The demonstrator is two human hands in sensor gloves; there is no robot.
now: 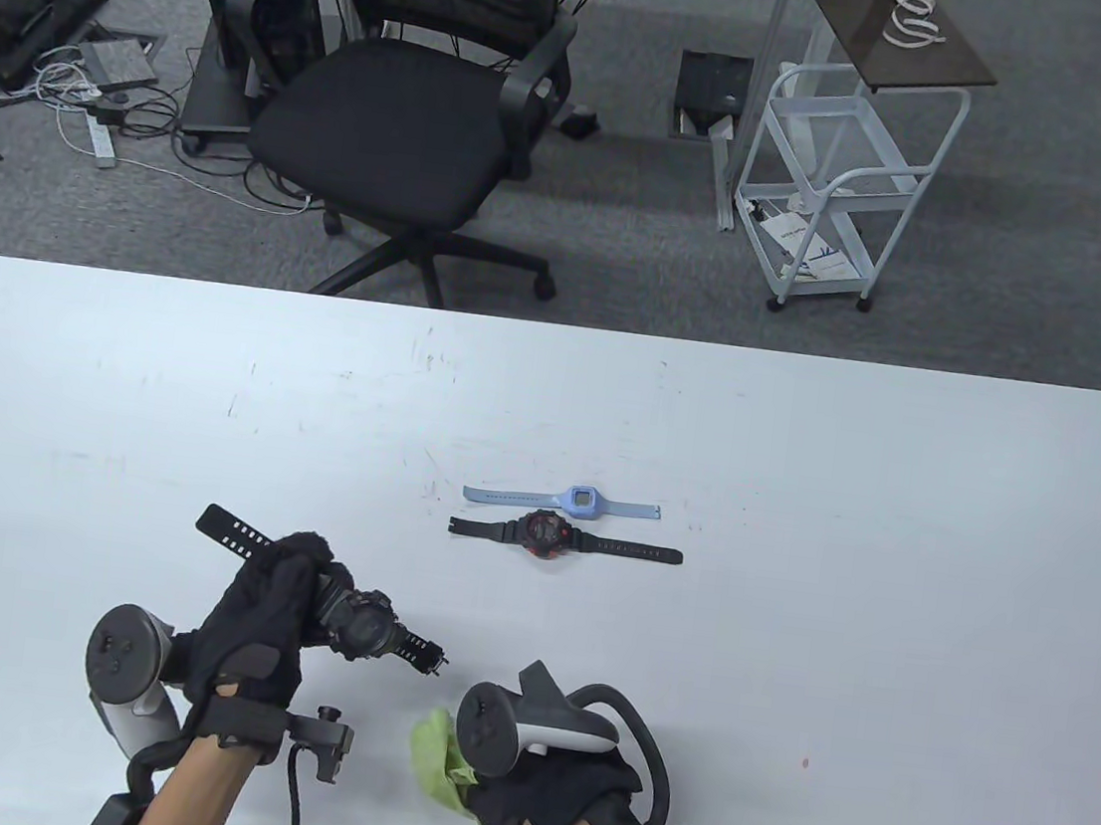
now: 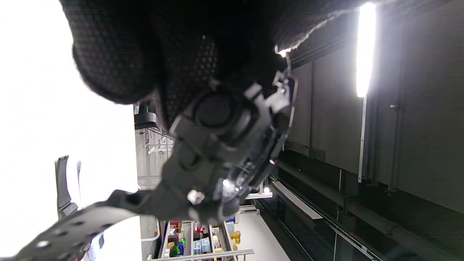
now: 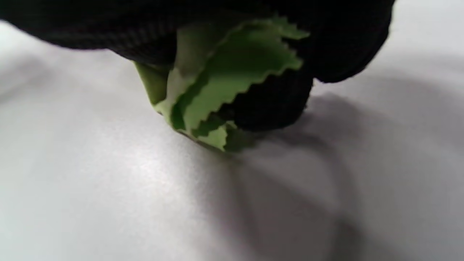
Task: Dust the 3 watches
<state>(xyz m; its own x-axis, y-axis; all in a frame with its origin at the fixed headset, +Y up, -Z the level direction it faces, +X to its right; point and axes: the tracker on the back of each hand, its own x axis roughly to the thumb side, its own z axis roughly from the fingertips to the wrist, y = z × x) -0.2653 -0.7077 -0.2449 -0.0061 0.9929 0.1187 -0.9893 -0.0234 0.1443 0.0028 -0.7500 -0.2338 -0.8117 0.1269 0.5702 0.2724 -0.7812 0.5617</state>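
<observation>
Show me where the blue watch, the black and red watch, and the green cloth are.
blue watch [image 1: 581, 499], table view, on its square face.
black and red watch [image 1: 544, 534], table view, on its round face.
green cloth [image 3: 232, 83], right wrist view, on its zigzag-edged fold.

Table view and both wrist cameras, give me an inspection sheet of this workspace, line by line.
Surface: white table, faint scuff marks.
Job's things: blue watch and black-and-red watch lie flat, side by side, mid-table; black watch held up off the table; green cloth.
Clutter: nothing seen.
Grippers: left hand grips the black watch; right hand clutches the green cloth, on the table.
Cables: glove leads by the wrists; floor wires far left.
Surroundings: office chair, white cart, grey carpet.
</observation>
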